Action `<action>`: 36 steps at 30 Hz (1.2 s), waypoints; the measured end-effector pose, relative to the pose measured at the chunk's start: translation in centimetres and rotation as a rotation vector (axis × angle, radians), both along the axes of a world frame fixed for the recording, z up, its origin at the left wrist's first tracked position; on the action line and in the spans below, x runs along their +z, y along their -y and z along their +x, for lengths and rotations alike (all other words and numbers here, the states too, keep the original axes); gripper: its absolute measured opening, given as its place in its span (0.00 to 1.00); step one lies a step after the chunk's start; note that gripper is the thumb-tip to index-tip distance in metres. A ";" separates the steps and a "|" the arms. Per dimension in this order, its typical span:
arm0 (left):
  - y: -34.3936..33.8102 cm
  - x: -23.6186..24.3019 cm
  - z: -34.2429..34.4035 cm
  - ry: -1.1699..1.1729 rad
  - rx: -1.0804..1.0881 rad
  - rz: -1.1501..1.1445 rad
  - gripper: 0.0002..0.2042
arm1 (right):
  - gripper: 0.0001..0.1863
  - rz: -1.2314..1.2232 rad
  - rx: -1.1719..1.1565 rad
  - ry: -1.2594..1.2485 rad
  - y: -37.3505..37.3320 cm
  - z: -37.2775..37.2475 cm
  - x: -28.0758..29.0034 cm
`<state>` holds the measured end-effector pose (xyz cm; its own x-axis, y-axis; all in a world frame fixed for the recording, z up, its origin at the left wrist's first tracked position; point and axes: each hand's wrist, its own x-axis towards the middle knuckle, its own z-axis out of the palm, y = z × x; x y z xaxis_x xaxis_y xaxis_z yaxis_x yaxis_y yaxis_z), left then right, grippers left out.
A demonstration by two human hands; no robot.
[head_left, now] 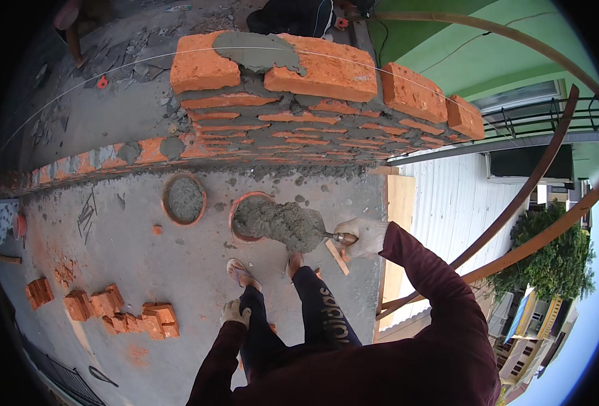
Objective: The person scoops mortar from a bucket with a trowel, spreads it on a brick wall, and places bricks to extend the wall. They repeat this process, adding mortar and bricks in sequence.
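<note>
My right hand (pixel 363 238), in a pale glove, is closed round the wooden handle of a trowel (pixel 340 237). A heap of wet grey mortar (pixel 291 225) covers the trowel's blade, just over the right edge of an orange-rimmed tub (pixel 234 218) that has more mortar in it. My left hand (pixel 236 313), also gloved, rests by my left knee; its fingers point down and I see nothing in them. Ahead stands a brick wall (pixel 265 125) with grey joints. A patch of mortar (pixel 259 51) lies on its top course, and a thin line runs along there.
A second mortar tub (pixel 185 199) stands left of the first. Loose bricks (pixel 157 320) lie in piles at the lower left. On the right, a wooden board (pixel 399 203) edges the floor beside white corrugated roofing (pixel 441 196). Beyond the wall, a person in dark clothes (pixel 291 17) is partly visible.
</note>
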<state>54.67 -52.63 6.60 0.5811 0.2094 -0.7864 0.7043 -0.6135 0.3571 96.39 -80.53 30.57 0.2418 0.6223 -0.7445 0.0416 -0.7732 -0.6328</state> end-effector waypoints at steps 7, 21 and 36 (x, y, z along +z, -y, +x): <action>-6.5 4.2 0.0 0.062 0.101 0.086 0.30 | 0.13 0.050 -0.131 0.050 5.7 8.8 22.6; 6.2 5.8 1.8 0.208 0.942 -0.075 0.32 | 0.07 -0.083 0.241 1.283 8.0 24.3 22.3; -0.3 1.0 3.0 0.201 0.975 -0.260 0.29 | 0.19 -0.166 -0.574 0.360 16.3 9.1 33.0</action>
